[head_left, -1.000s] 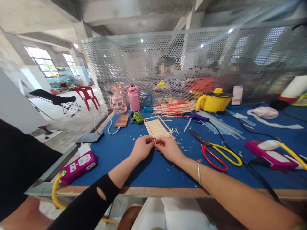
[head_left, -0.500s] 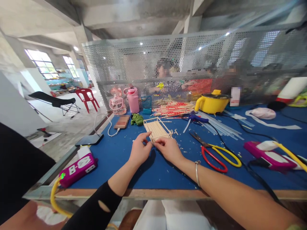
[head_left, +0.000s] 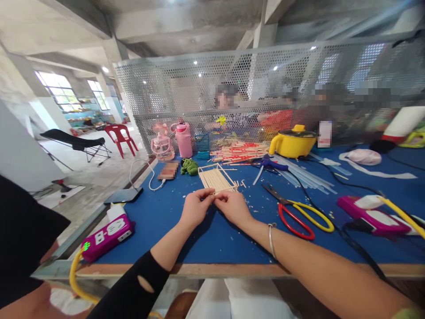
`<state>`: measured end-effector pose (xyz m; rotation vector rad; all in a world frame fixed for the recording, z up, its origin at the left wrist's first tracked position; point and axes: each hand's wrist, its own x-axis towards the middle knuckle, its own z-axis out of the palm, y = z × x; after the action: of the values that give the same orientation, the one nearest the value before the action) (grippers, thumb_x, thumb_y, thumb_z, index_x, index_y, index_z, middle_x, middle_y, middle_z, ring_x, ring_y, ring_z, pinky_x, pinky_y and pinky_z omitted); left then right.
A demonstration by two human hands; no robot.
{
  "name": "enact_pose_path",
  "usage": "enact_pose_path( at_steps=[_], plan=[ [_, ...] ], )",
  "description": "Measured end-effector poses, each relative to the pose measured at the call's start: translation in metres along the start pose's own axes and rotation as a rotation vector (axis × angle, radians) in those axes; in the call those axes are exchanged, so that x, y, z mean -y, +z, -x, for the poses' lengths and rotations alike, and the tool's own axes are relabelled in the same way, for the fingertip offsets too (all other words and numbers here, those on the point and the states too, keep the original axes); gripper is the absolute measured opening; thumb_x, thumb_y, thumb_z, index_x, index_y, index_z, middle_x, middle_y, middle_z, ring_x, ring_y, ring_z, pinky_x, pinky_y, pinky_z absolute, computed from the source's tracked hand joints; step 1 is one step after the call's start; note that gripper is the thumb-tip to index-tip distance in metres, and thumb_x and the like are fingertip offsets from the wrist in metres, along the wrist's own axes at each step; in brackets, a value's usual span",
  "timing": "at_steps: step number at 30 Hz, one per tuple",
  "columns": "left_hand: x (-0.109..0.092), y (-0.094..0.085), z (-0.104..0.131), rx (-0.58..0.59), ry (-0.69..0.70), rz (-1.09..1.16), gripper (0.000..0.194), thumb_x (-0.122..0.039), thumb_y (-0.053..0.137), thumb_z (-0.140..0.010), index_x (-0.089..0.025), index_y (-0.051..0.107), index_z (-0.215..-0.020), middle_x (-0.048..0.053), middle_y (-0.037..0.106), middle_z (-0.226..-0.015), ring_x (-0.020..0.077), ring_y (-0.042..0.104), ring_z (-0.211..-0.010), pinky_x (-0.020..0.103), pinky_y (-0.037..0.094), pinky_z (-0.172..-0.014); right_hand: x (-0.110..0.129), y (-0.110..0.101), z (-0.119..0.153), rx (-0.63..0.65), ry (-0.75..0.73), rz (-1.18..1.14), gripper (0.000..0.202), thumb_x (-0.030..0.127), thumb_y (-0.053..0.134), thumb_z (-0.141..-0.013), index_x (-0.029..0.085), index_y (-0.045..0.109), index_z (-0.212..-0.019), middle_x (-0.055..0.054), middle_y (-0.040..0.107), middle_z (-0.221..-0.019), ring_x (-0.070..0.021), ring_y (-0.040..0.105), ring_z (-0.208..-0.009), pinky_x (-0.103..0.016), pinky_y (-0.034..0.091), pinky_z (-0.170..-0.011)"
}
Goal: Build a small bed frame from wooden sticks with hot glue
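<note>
A small frame of pale wooden sticks (head_left: pixel 217 178), laid side by side like a raft with raised rails, sits on the blue table in front of me. My left hand (head_left: pixel 196 208) is closed at its near edge, thumb and forefinger pinched together. Close beside it, my right hand (head_left: pixel 235 206) also pinches at that edge, its fingers curled. The two sets of fingertips almost meet, and they hide the part of the frame between them. Cut stick pieces (head_left: pixel 241 183) lie just right of the frame.
Scissors (head_left: pixel 297 217) with red and yellow handles lie to the right, near a blue glue gun (head_left: pixel 274 163) and clear glue sticks (head_left: pixel 307 175). Behind are red-tipped sticks (head_left: pixel 241 151) and a yellow pot (head_left: pixel 295 142). A purple power strip (head_left: pixel 108 235) lies left.
My left forefinger, raised over the frame before, has come down and in toward the thumb at the near edge. My right hand has hardly moved.
</note>
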<state>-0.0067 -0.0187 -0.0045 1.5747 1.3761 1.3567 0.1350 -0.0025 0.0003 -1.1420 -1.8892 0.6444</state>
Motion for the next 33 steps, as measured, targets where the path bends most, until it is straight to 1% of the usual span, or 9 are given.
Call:
enact_pose_path(
  at_steps=[4,8,10,13,17,24,30,33],
  plan=[
    [0.0006,-0.0002,-0.0014,-0.008,-0.005,0.020,0.024,-0.025,0.064,-0.074,-0.012,0.070,-0.093,0.011,0.072,-0.092,0.0207,0.065,-0.083,0.032,0.048,-0.079,-0.0015,0.0007,-0.0012,-0.006,0.010,0.023,0.019,0.028,0.057,-0.074,0.016,0.070,-0.066,-0.001,0.065,-0.057,-0.0124,0.053,-0.053,-0.022,0.036,-0.051],
    [0.0022,0.0008,-0.0024,-0.002,-0.012,0.050,0.023,-0.026,0.064,-0.074,-0.012,0.069,-0.091,0.010,0.072,-0.089,0.0196,0.065,-0.080,0.030,0.048,-0.077,-0.0031,0.0010,-0.0010,-0.014,0.007,0.047,0.021,0.031,0.056,-0.075,0.016,0.070,-0.071,-0.002,0.065,-0.058,-0.0120,0.052,-0.052,-0.022,0.036,-0.051],
    [0.0040,0.0014,-0.0029,-0.001,-0.014,0.059,0.024,-0.027,0.064,-0.073,-0.012,0.069,-0.091,0.010,0.072,-0.089,0.0189,0.065,-0.079,0.030,0.048,-0.076,-0.0026,0.0006,-0.0005,-0.003,-0.007,0.061,0.021,0.030,0.056,-0.076,0.017,0.071,-0.073,-0.001,0.065,-0.057,-0.0117,0.052,-0.052,-0.022,0.035,-0.051],
    [0.0060,0.0017,-0.0031,-0.001,-0.015,0.067,0.024,-0.026,0.064,-0.073,-0.012,0.069,-0.093,0.009,0.072,-0.087,0.0178,0.064,-0.076,0.029,0.049,-0.074,-0.0009,-0.0002,0.0001,0.012,-0.023,0.086,0.019,0.027,0.055,-0.074,0.018,0.071,-0.071,0.000,0.063,-0.055,-0.0114,0.051,-0.051,-0.021,0.033,-0.050],
    [0.0042,0.0011,-0.0027,-0.013,-0.015,0.061,0.024,-0.023,0.065,-0.072,-0.012,0.069,-0.092,0.008,0.072,-0.085,0.0170,0.064,-0.074,0.028,0.048,-0.072,0.0004,-0.0006,-0.0004,0.013,-0.025,0.118,0.018,0.024,0.055,-0.073,0.017,0.071,-0.069,0.000,0.062,-0.054,-0.0115,0.050,-0.051,-0.022,0.033,-0.051],
    [-0.0021,0.0007,-0.0022,-0.041,-0.019,0.039,0.022,-0.026,0.067,-0.069,-0.013,0.072,-0.087,0.008,0.073,-0.083,0.0188,0.065,-0.075,0.029,0.048,-0.073,0.0005,-0.0004,-0.0003,0.010,-0.021,0.152,0.020,0.026,0.054,-0.075,0.019,0.073,-0.073,-0.001,0.066,-0.057,-0.0125,0.053,-0.052,-0.022,0.034,-0.052],
    [-0.0036,0.0012,-0.0025,-0.055,-0.035,0.047,0.019,-0.024,0.068,-0.069,-0.014,0.073,-0.083,0.008,0.074,-0.085,0.0210,0.066,-0.081,0.031,0.049,-0.077,0.0000,0.0000,-0.0002,0.007,-0.029,0.170,0.020,0.027,0.054,-0.076,0.020,0.073,-0.073,0.000,0.066,-0.058,-0.0128,0.053,-0.052,-0.023,0.034,-0.052],
    [-0.0036,0.0014,-0.0028,-0.062,-0.047,0.046,0.019,-0.024,0.068,-0.068,-0.014,0.073,-0.084,0.009,0.074,-0.086,0.0216,0.066,-0.081,0.032,0.049,-0.077,-0.0005,0.0004,0.0000,0.001,-0.028,0.178,0.019,0.028,0.055,-0.076,0.020,0.072,-0.074,-0.001,0.067,-0.059,-0.0131,0.054,-0.053,-0.023,0.035,-0.052]
  ],
)
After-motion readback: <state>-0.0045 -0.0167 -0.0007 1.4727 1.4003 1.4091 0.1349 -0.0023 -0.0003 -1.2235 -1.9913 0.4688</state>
